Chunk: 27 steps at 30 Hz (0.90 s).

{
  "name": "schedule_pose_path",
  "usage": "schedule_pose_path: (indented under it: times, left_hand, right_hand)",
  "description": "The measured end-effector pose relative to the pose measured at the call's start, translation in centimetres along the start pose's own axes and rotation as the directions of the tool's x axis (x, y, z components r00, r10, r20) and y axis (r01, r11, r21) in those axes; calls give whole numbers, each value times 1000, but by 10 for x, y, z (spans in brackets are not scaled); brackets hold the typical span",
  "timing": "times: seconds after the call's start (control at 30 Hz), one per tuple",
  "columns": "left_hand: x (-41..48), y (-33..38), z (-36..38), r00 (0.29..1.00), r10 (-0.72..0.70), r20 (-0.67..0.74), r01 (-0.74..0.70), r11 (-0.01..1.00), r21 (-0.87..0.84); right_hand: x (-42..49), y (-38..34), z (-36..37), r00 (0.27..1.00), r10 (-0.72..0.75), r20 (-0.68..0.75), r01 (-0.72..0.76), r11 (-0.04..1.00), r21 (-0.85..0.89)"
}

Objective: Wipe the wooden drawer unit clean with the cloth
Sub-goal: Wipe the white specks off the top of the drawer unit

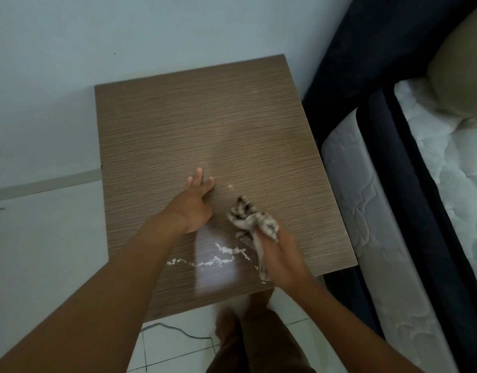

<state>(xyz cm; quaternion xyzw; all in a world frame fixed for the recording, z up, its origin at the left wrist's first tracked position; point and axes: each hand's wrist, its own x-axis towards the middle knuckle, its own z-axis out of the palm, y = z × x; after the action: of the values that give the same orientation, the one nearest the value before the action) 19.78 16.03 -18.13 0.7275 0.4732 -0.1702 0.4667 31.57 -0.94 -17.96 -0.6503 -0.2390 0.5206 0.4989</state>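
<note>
The right hand (281,261) fingers squeeze the cloth (252,220) on the wooden drawer unit (205,125). The left hand (195,204) lies flat, fingers spread. White crumbs (221,255) beside the cloth still need wiping.

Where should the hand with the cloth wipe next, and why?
Probably toward the person and left: the right hand grips the bunched cloth just beside white crumbly streaks near the wooden top's front edge. The left hand rests flat, clear of them.
</note>
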Motion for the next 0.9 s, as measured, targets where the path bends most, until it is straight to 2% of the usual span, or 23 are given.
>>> schedule_pose_path:
  times: [0.1,0.2,0.3,0.4,0.5,0.6,0.67,0.73,0.83,0.9]
  left_hand:
    - [-3,-7,4,997,15,-70,-18,999,-39]
    - [-14,-15,7,957,47,-285,-60,998,-36]
    - [-35,-26,7,862,102,-496,-134,991,-29]
    - [-48,-47,9,808,78,-585,-104,995,-11]
    - [-55,-69,10,807,-88,-583,110,994,3]
    - [-65,-88,9,799,-229,-556,260,965,-23]
    - [-69,-97,11,815,-261,-517,274,960,-53]
    - [-72,-100,12,843,-267,-467,260,962,-82]
    - [-73,-103,8,874,-266,-407,233,964,-129]
    - [-74,-104,4,886,-272,-376,221,960,-174]
  right_hand:
    - [3,-33,-9,991,-33,-127,43,996,76]
    - [12,-60,-10,974,-92,-205,118,986,116]
    - [38,-69,-6,975,-167,-147,162,986,-48]
    - [81,-60,-1,968,-235,-86,194,921,-337]
    - [131,-53,10,913,-406,37,339,707,-620]
    - [169,-48,24,927,-353,129,302,497,-814]
    - [177,-41,30,926,-302,227,325,331,-886]
    - [172,-33,35,886,-302,351,438,299,-848]
    - [147,-21,41,766,-292,573,642,295,-708]
    - [128,-9,41,682,-243,689,731,255,-633]
